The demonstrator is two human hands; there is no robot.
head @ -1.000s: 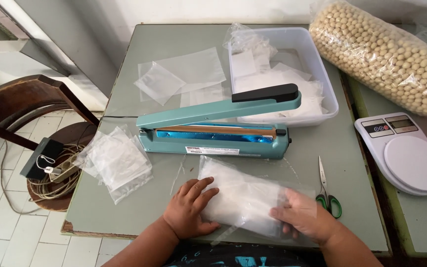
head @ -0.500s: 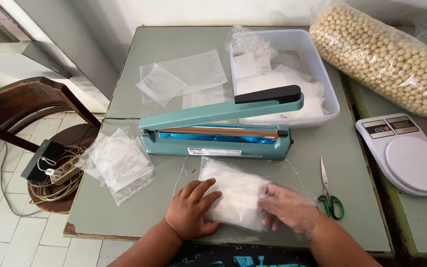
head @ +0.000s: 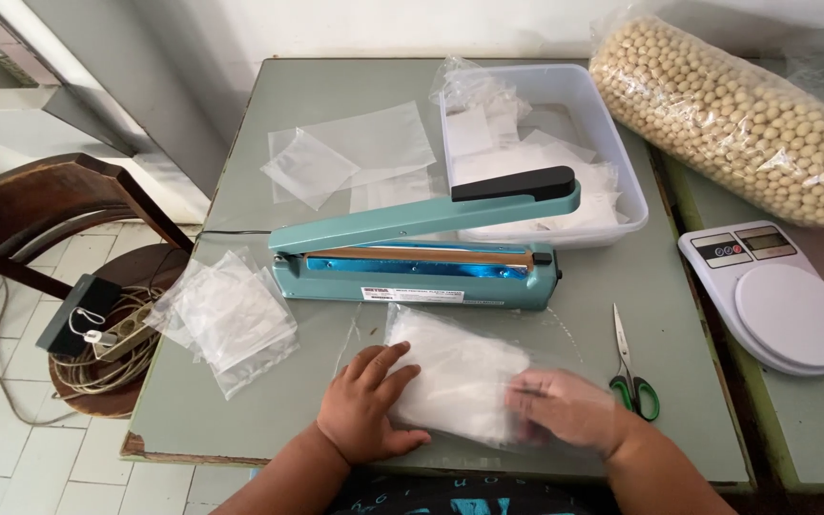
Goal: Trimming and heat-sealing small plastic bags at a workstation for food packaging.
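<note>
Left hand [head: 366, 405] fingers spread, pressing white filled clear plastic pouch [head: 460, 377] on grey-green desk [head: 240, 420] before teal heat sealer [head: 417, 253]; right hand [head: 565, 410], moved inward since earlier, flat inside clear film, smoothing.

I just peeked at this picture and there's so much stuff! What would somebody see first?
Probably the teal heat sealer in the middle of the grey-green table, its arm lifted open. Right in front of it, the left hand and right hand press on a clear plastic bag of white stuff. At the top right lies a big clear sack of pale beans, with a white kitchen scale below it.
</note>
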